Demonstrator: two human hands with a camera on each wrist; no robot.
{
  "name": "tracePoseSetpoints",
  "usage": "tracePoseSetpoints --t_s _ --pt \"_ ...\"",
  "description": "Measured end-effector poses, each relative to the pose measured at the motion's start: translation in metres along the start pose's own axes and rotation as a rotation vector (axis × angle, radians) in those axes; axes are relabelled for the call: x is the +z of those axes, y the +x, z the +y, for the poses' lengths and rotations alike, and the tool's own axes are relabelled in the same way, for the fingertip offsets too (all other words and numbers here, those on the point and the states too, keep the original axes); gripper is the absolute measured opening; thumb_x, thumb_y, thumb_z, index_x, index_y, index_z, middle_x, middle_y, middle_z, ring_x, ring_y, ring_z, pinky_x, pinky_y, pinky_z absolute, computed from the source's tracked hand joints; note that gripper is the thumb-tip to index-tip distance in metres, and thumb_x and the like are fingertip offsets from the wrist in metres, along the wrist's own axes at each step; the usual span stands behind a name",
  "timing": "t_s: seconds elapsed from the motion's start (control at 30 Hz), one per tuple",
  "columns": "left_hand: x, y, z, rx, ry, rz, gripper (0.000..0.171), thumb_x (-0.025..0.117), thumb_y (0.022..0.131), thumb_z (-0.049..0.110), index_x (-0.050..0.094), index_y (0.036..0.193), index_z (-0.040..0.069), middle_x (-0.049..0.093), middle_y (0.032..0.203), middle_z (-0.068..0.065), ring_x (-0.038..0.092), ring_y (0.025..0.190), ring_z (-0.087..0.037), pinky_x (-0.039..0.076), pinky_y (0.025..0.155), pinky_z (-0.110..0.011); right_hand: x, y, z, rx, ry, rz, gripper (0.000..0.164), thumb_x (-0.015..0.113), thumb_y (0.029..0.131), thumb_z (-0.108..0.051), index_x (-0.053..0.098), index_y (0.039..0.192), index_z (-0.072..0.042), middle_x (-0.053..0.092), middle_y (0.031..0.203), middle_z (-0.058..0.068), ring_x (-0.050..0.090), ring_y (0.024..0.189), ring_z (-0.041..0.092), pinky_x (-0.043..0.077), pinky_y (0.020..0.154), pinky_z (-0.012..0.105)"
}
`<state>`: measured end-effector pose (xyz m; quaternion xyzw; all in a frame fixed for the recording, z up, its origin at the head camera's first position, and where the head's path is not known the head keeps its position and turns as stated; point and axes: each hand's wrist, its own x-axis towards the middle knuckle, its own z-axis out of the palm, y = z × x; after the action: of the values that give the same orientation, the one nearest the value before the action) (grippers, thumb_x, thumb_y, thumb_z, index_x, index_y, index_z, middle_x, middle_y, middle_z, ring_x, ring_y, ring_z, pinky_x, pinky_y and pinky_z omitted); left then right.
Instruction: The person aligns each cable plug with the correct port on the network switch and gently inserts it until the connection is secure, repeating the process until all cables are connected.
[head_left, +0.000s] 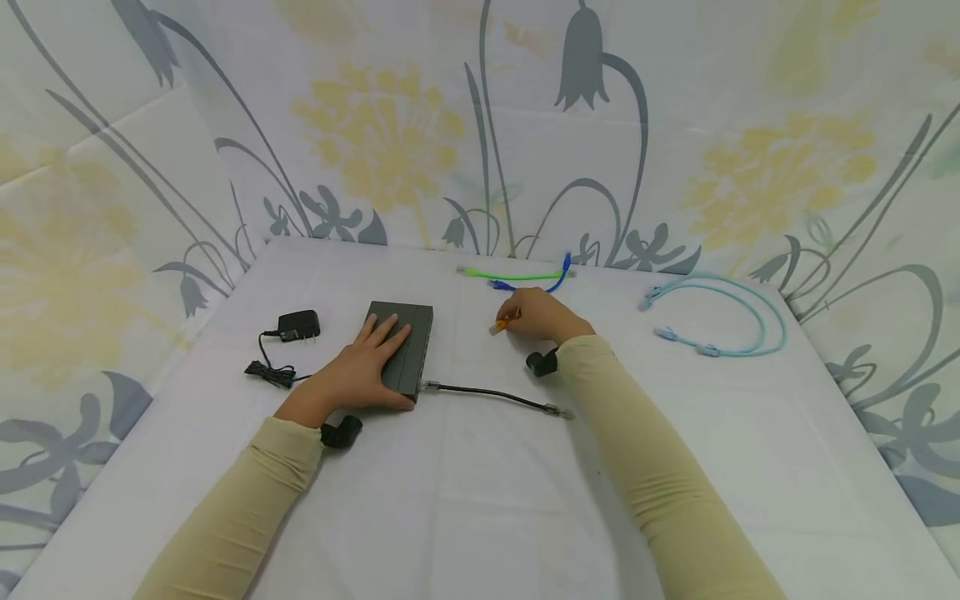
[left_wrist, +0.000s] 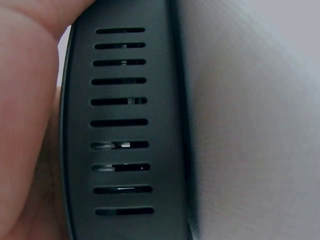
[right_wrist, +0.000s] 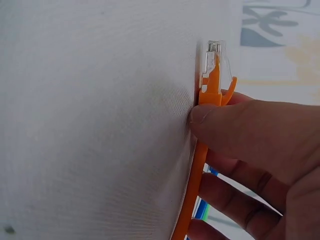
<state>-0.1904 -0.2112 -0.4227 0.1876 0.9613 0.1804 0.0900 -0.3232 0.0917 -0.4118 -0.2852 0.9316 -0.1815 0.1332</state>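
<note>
My left hand point(head_left: 360, 371) lies spread over a dark grey network switch point(head_left: 412, 321), its thumb along the near edge. In the left wrist view the vented side of the switch point(left_wrist: 122, 112) fills the middle. A short black Ethernet cable point(head_left: 487, 391) is plugged into the switch's right side, its other end loose on the table. My right hand point(head_left: 542, 315) pinches an orange Ethernet cable point(right_wrist: 212, 97) just behind its clear plug, between thumb and fingers. The plug lies close to the tablecloth, right of the switch and apart from it.
Behind the right hand lie a green cable point(head_left: 513, 276) and a blue cable point(head_left: 557, 283). A light blue cable point(head_left: 761, 321) curves at the right. A black power adapter point(head_left: 298, 325) with bundled cord point(head_left: 272, 375) lies left of the switch. Patterned curtain point(head_left: 517, 125) hangs behind the table.
</note>
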Motion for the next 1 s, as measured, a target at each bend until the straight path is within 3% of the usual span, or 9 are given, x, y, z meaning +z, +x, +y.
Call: tracePoseSetpoints --t_s 0.57,1.0 --pt "0.001 0.000 0.000 -0.007 0.004 0.000 0.116 0.080 0.070 0.056 0.016 0.157 0.012 0.005 0.164 -0.016 -0.005 0.148 -0.046 0.029 0.108 -0.066 -0.008 -0.009 0.006 -0.069 -0.034 -0.093 0.025 0.064 0.094 -0.028 0.071 0.118 -0.023 0.067 0.115 -0.001 0.059 0.107 0.017 0.047 0.096 0.037" --pt "0.002 0.002 -0.003 -0.012 0.017 -0.004 0.118 0.078 0.069 0.060 0.015 0.157 0.013 0.003 0.164 -0.014 -0.007 0.148 -0.045 0.028 0.107 -0.068 -0.022 -0.014 -0.003 0.003 0.059 -0.118 0.028 0.062 0.096 -0.026 0.070 0.122 -0.024 0.065 0.120 0.001 0.057 0.113 0.019 0.046 0.097 0.038"
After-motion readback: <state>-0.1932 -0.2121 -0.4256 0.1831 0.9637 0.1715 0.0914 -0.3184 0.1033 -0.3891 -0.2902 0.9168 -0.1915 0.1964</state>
